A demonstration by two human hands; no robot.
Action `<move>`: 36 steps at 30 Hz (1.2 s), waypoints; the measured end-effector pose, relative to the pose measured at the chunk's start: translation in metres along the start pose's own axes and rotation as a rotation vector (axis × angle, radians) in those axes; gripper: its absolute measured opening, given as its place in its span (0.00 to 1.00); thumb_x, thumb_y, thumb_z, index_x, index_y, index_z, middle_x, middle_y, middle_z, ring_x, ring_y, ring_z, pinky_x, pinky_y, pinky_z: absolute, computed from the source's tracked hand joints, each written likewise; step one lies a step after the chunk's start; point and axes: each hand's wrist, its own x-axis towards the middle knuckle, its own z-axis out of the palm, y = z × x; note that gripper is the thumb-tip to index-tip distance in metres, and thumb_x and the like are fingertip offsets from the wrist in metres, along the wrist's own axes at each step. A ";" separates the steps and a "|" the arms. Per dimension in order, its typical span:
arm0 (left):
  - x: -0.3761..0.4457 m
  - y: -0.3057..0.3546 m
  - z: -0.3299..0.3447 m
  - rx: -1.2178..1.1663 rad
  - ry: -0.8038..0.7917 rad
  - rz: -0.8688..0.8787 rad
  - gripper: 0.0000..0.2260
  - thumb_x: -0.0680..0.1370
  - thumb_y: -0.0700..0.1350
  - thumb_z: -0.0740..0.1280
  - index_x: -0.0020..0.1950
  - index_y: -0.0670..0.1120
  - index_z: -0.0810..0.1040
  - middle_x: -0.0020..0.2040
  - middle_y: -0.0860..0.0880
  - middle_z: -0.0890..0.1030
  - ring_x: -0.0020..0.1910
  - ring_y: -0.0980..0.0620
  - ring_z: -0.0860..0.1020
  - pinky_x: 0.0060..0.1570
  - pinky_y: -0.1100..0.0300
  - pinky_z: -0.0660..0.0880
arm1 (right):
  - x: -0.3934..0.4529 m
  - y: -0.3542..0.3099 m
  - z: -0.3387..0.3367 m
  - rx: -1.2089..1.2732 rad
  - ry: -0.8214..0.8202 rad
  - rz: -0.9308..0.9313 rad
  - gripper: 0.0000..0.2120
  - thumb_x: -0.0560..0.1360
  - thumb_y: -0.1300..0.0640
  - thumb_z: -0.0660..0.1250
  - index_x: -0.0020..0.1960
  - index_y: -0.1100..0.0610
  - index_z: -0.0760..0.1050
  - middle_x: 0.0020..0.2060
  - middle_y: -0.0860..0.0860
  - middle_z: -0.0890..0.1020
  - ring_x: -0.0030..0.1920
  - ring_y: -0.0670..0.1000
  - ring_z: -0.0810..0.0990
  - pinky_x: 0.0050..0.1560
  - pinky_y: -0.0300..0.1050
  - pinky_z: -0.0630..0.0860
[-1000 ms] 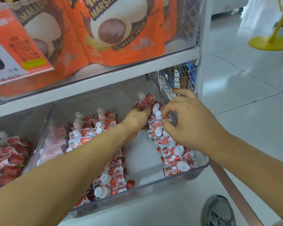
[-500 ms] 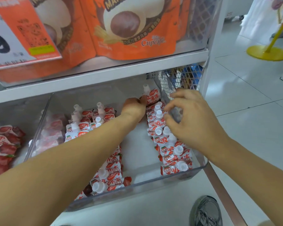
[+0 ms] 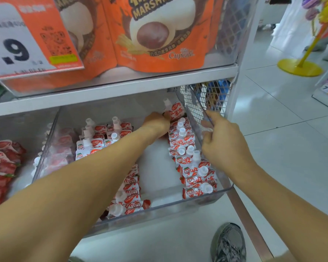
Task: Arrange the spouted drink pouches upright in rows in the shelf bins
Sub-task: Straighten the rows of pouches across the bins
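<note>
Pouch in hand: the left hand [image 3: 156, 123] reaches to the back right corner of the clear bin [image 3: 159, 208] and touches the back pouch [image 3: 175, 111]. That pouch stands taller than the rest, with its white spout pointing up.
Left fingers: they curl at the pouch's left edge. Most of them are hidden behind the hand, so it is hard to tell how firm the hold is.
Which way it lies: the pouch is just to the right of the left fingers and a little behind them, toward the bin's back wall.
Long axis: it runs up and down, tipped a little.
Right row: the right row of pouches [image 3: 189, 159] runs from the back corner to the front right corner, along the right wall. It looks mostly neat, spouts up.
Right hand: the right hand [image 3: 222, 144] is at the bin's right wall, near the middle of that row. Its fingers are curled around the rim of that wall, the first finger pointing to the back.
Nearer hand: the left one is on the pouch; the right one is apart from it.
Left row: the left row of pouches [image 3: 102, 137] fills the bin's left side.
Middle: a bare strip lies between the two rows.
Next move, a guess: set the back pouch straight behind the right row.
</note>
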 end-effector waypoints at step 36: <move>0.006 -0.010 -0.022 0.464 -0.064 0.365 0.14 0.81 0.49 0.61 0.53 0.38 0.78 0.52 0.40 0.80 0.51 0.40 0.78 0.41 0.59 0.67 | 0.000 0.005 -0.001 0.097 -0.044 -0.011 0.25 0.77 0.53 0.70 0.72 0.52 0.67 0.61 0.51 0.80 0.56 0.55 0.81 0.50 0.39 0.69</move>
